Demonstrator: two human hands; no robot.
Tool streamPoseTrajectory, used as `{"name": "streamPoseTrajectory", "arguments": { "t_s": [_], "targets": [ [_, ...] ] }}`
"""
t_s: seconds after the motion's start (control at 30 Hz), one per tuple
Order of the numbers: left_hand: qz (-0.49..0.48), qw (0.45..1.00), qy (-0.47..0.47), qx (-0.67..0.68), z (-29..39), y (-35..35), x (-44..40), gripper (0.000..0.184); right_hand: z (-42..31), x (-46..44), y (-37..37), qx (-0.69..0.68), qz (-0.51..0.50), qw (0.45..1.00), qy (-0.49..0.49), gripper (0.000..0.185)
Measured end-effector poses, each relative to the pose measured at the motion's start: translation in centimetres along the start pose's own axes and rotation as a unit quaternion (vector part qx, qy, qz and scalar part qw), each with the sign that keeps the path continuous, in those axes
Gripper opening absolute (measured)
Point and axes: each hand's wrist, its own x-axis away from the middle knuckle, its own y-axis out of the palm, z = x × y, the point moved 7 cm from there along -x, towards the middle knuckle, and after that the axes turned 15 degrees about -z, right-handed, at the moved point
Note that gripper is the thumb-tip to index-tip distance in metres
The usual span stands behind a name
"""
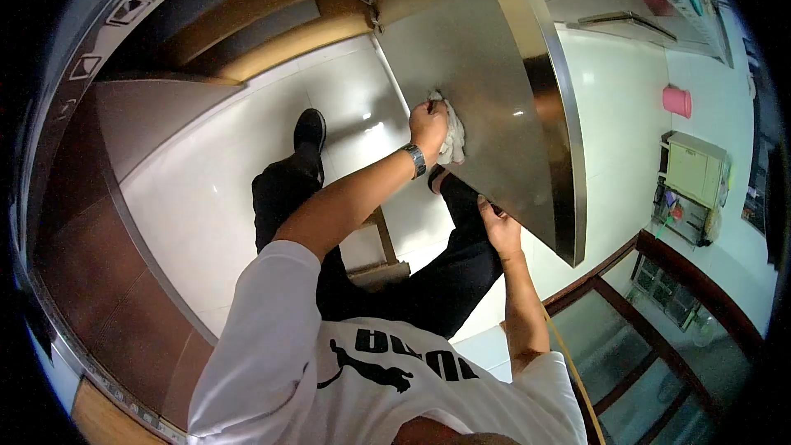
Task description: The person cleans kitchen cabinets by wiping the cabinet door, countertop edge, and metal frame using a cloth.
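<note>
My left hand (428,125), with a watch (416,160) on its wrist, is closed on a whitish cloth (452,133). The bunched cloth is pressed against the inner face of a swung-out metallic-grey cabinet door (486,74). Lower down, my right hand (499,229) grips the near edge of that same door. Its thumb shows, while its other fingers are partly hidden at the edge.
The open cabinet (272,8) with wooden shelves lies behind the door. Beneath my legs is a low wooden stool (381,268) on the white tiled floor (198,198). A dark wood-framed glass door (610,321) is at lower right; a pink bucket (677,101) is farther off.
</note>
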Motion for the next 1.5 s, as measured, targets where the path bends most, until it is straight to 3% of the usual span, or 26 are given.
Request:
{"name": "streamPoseTrajectory", "arguments": {
  "t_s": [0.1, 0.17, 0.23, 0.3, 0.4, 0.47, 0.53, 0.6, 0.67, 0.73, 0.83, 0.93, 1.0, 1.17, 1.23, 1.43, 1.5],
  "targets": [
    [-0.02, 1.0, -0.006, -0.009, -1.3, -0.5, -1.3, 0.021, -1.1, 0.5, 0.4, 0.061, 0.008, 0.997, -0.045, 0.023],
    [0.058, 0.998, -0.039, 0.01, -1.2, -1.7, -1.1, 0.015, -1.8, 0.8, 0.9, 0.09, -0.007, 0.995, -0.035, 0.022],
    [0.046, 0.998, -0.046, 0.003, -2.7, -3.1, -2.8, 0.012, -3.0, 1.3, 1.3, 0.119, -0.023, 0.992, -0.029, 0.021],
    [0.019, 0.998, -0.052, -0.013, -6.0, -5.7, -5.8, 0.012, -5.6, 2.0, 2.3, 0.213, -0.044, 0.97, -0.108, 0.023],
    [0.057, 0.994, -0.032, -0.091, -4.7, -6.9, -4.6, 0.016, -7.8, 2.5, 4.0, 0.269, -0.075, 0.957, -0.075, 0.026],
    [0.062, 0.994, -0.039, -0.086, -5.1, -7.4, -2.6, 0.02, -8.7, 2.6, 4.8, 0.277, -0.047, 0.951, -0.128, 0.027],
    [-0.031, 0.975, -0.054, -0.215, -4.7, -6.7, 1.6, 0.021, -8.4, 2.9, 6.3, 0.244, -0.078, 0.955, -0.148, 0.026],
    [-0.057, 0.965, -0.04, -0.251, -2.8, -5.9, 7.0, 0.021, -6.9, 3.0, 8.0, 0.248, -0.044, 0.95, -0.185, 0.026],
    [-0.082, 0.977, -0.05, -0.192, -3.8, -5.8, 11.1, 0.019, -5.0, 3.3, 9.4, 0.173, -0.09, 0.972, -0.13, 0.026],
    [-0.113, 0.981, -0.002, -0.159, -2.7, -6.0, 14.4, 0.017, -5.5, 4.1, 10.3, 0.152, -0.091, 0.978, -0.107, 0.028],
    [-0.138, 0.971, -0.022, -0.193, 0.0, -5.8, 19.0, 0.014, -8.4, 5.4, 11.6, 0.263, -0.032, 0.944, -0.198, 0.039],
    [-0.142, 0.954, -0.002, -0.266, 0.3, -6.8, 19.5, 0.011, -8.4, 5.7, 12.9, 0.199, -0.173, 0.962, -0.074, 0.049],
    [-0.168, 0.959, 0.06, -0.219, 0.7, -6.9, 18.9, 0.014, -8.5, 6.1, 13.0, 0.144, -0.141, 0.975, -0.097, 0.057],
    [-0.229, 0.966, -0.011, -0.117, 1.6, -5.4, 20.3, 0.015, -8.4, 8.0, 12.6, 0.078, -0.054, 0.98, -0.175, 0.084],
    [-0.258, 0.94, -0.025, -0.221, 1.9, -4.6, 20.5, 0.012, -8.2, 7.7, 12.2, 0.07, -0.051, 0.978, -0.191, 0.083],
    [-0.251, 0.943, -0.01, -0.22, 4.6, -2.7, 20.9, 0.015, -8.4, 7.2, 12.5, -0.028, -0.073, 0.974, -0.214, 0.076],
    [-0.222, 0.931, -0.035, -0.287, 6.1, -2.5, 22.2, 0.022, -6.8, 6.7, 14.1, -0.246, -0.125, 0.95, -0.144, 0.073]
  ]
}}
